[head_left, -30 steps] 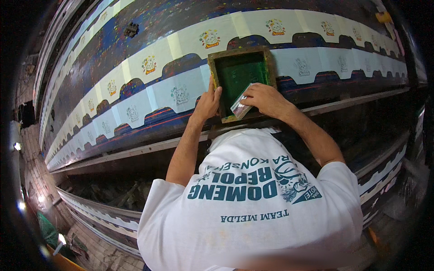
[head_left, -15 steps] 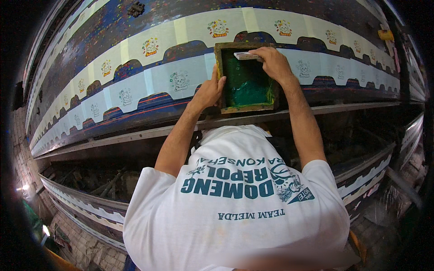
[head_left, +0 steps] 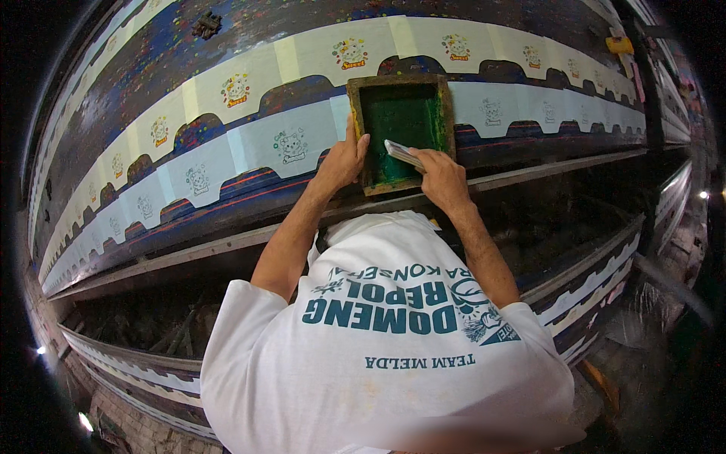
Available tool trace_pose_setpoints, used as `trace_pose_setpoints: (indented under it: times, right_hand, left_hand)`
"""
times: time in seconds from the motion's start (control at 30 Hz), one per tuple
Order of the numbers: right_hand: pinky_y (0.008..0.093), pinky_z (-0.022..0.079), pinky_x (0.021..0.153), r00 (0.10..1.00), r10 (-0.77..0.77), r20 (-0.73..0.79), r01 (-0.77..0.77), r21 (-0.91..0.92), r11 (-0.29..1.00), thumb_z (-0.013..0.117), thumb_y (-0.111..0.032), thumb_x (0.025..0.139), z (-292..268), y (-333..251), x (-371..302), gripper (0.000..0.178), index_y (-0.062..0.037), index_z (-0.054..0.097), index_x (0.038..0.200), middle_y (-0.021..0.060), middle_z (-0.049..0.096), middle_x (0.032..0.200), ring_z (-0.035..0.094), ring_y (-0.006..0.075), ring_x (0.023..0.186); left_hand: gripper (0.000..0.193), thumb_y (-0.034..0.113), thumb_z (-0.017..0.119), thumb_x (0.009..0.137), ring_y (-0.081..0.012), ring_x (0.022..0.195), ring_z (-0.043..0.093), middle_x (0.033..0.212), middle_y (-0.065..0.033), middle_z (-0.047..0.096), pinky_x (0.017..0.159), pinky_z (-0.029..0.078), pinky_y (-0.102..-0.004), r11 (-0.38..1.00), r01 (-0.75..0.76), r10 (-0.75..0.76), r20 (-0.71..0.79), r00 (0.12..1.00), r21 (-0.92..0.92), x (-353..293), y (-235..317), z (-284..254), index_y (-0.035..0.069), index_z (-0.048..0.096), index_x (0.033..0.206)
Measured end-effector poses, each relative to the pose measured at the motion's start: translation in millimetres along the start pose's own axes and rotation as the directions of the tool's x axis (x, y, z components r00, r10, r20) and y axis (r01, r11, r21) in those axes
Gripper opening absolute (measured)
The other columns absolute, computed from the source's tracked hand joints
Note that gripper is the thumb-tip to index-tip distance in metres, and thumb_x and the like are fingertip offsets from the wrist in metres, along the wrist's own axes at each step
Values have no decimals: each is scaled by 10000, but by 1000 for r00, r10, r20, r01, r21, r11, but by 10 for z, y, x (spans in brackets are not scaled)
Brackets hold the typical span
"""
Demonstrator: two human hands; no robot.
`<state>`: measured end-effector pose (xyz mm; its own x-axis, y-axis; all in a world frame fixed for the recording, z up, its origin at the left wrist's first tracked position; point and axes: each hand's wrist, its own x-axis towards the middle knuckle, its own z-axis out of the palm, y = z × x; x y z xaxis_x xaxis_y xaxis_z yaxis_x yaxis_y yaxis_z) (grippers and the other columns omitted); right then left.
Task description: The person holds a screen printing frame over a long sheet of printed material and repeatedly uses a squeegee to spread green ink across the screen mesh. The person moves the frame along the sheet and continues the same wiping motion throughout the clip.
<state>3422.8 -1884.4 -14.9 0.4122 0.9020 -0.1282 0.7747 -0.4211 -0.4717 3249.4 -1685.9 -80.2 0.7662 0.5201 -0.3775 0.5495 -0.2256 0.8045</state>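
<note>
A wooden-framed printing screen [head_left: 448,113] lies over the row of pale blue cut fabric pieces [head_left: 291,136], with wet green ink [head_left: 393,170] along its near end. My left hand [head_left: 344,157] grips the left side of the frame, thumb on top. In my right hand [head_left: 442,178] is a squeegee [head_left: 404,153] with a pale edge, tilted inside the frame near its lower right. The pieces left and right of the screen bear dark green outline figures. What lies under the screen is hidden.
Beyond runs a row of cream pieces [head_left: 302,57] with coloured prints on the long, paint-spotted table [head_left: 227,41]. A dark clump [head_left: 206,25] sits at the far left, a yellow object [head_left: 618,45] at the far right. The table's near ledge [head_left: 227,227] borders a dark gap.
My right hand has drawn the squeegee from the far end of the screen toward me. My left hand still holds the frame. The whole view has shifted slightly.
</note>
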Motion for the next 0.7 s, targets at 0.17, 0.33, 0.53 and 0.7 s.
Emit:
trace_pose_setpoints:
  times: [0.17, 0.33, 0.53, 0.7]
  right_hand:
    - [472, 599, 993, 985, -64, 157, 60, 27, 998, 655, 5, 935, -211, 32, 294, 446, -170, 765, 1330, 121, 779, 1251, 733, 343, 1161]
    - [480, 588, 997, 981, -165, 106, 156, 89, 984, 601, 70, 900, -362, 161, 947, 505, -171, 785, 1304, 131, 788, 1220, 728, 362, 1161]
    - [484, 580, 1012, 986, -150, 68, 145, 77, 986, 603, 84, 886, -362, 172, 1412, 513, -152, 778, 1306, 151, 783, 1230, 724, 375, 1157]
    - [466, 572, 1049, 972, -191, 140, 185, 53, 981, 588, 125, 891, -299, 184, 979, 528, -126, 765, 1320, 159, 765, 1263, 713, 357, 1195]
  left_hand:
    - [787, 416, 403, 1186, -510, 760, 729, 843, -356, 708, 746, 581, -573, 998, -38, 37, -20, 999, -55, -6, -51, 14, -47, 32, 1704]
    - [770, 317, 455, 1178, -594, 741, 672, 837, -397, 680, 686, 537, -621, 987, -152, 156, -103, 982, 50, 10, -78, 46, -158, 67, 1643]
    - [765, 288, 477, 1170, -603, 786, 679, 850, -414, 674, 706, 537, -629, 987, -148, 154, -92, 984, 68, 2, -81, 54, -185, 88, 1628]
    - [777, 349, 446, 1174, -596, 828, 694, 881, -417, 688, 745, 541, -639, 989, -92, 100, -74, 992, 113, 12, -76, 69, -132, 75, 1658]
